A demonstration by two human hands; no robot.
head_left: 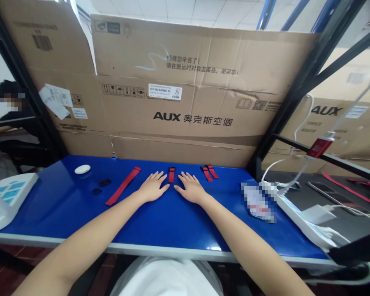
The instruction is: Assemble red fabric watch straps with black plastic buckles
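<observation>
Palm down on the blue tabletop [160, 226], my left hand [153, 187] lies flat with its fingers spread and nothing in it. My right hand [190, 188] rests likewise, fingers apart, holding nothing. Between the two sets of fingertips is a short red strap [172, 175] with a black buckle at its far end. Left of my left hand, a longer red strap [123, 187] is laid out at a slant. Two more short red straps with black buckles [209, 173] lie side by side beyond my right hand. Small black parts [105, 182] sit to the left of the long strap.
A white round object [82, 169] and a white device with blue panels [14, 197] are at the left. At the right lie a blurred packet [259, 203] and a white power strip [305, 220] with cables. Cardboard [185, 142] walls the back; a person [15, 107] sits beyond the left post.
</observation>
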